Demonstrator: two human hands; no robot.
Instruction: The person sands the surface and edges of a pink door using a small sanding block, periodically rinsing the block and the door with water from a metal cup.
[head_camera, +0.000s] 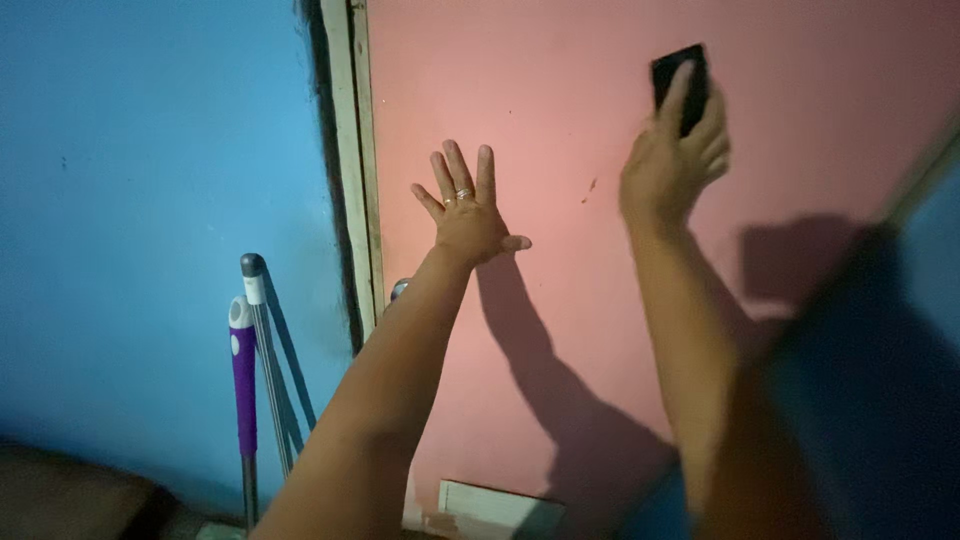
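Observation:
My left hand (468, 205) is spread flat against a pink door (560, 120), fingers apart, with rings on one finger; it holds nothing. Higher up and to the right, my right hand (675, 155) grips a small black rectangular object (681, 78) and presses it against the door's surface. Both arms reach up from the bottom of the view and cast dark shadows on the door.
A pale door frame (352, 150) separates the pink door from a blue wall (150, 200) on the left. Two handles, one purple (243, 380) and one grey (262, 340), lean against the blue wall. A metal door knob (399, 289) peeks out behind my left forearm.

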